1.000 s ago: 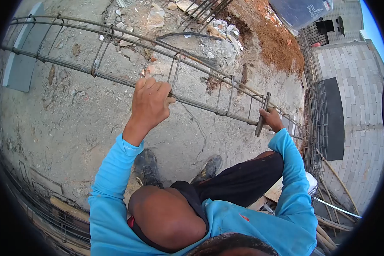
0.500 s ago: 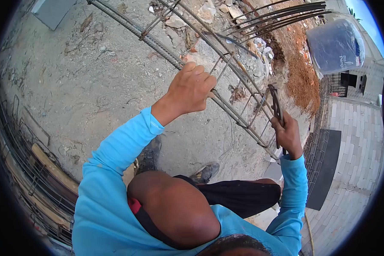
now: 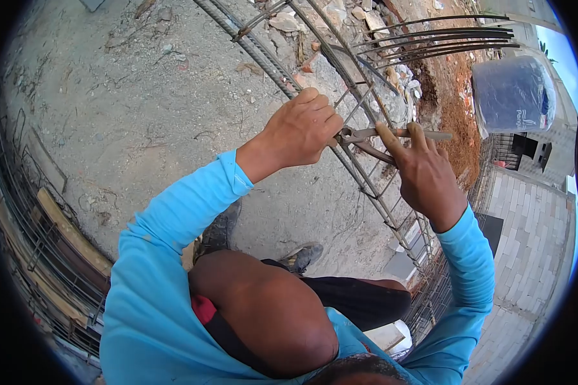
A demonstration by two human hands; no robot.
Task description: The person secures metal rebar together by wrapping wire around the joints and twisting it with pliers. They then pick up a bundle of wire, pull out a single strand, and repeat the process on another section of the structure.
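Note:
My left hand (image 3: 302, 128) is closed around the long ribbed bars of a rebar cage (image 3: 380, 206), which runs slantwise from upper left to lower right. In my right hand (image 3: 430, 183) is a pair of steel pincers (image 3: 365, 135), its handles spread apart under the fingers. The pincers' jaws meet the cage right beside my left knuckles, at a bar crossing. What lies between the jaws is too small to make out. My left fingertips are hidden behind the fist.
Loose bent bars (image 3: 456, 35) jut out at upper right, near a plastic-wrapped blue container (image 3: 514, 95). Rubble and reddish soil (image 3: 465, 144) lie beyond the cage. More rebar and wooden planks (image 3: 74, 234) line the left side. A block wall (image 3: 530, 237) stands at right.
My right hand has moved the pincers up and left from the cage's far side to beside my left hand. The pincers turned from upright to roughly level, and their handles spread.

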